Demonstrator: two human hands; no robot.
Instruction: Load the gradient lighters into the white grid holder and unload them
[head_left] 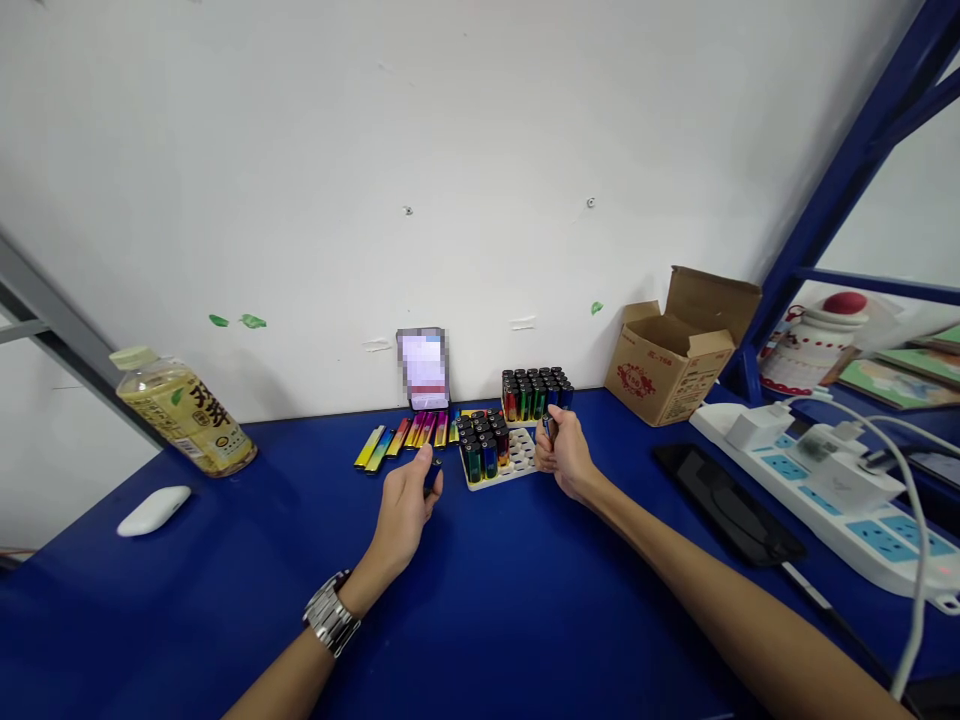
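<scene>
My left hand [405, 505], with a metal watch [331, 613] on its wrist, is closed around a small dark cylinder end [436, 464]; most of it hides behind the fingers. My right hand [564, 455] grips a dark battery-like cylinder [549, 428] at the right end of a white honeycomb tray [499, 478]. Shiny coloured battery-like cylinders [481, 455] with black tops stand upright in the tray's left part; holes show on its right. Behind it is another group of upright cylinders [534, 395]. Several flat shiny colour-gradient strips [380, 450] lie left of the tray.
A lit phone [424, 370] leans on the wall. On the left are a drink bottle [184, 412] and a white oval case [154, 511]. An open carton [652, 370], a dark phone [727, 505] and a power strip [814, 500] with plugs and cables lie right.
</scene>
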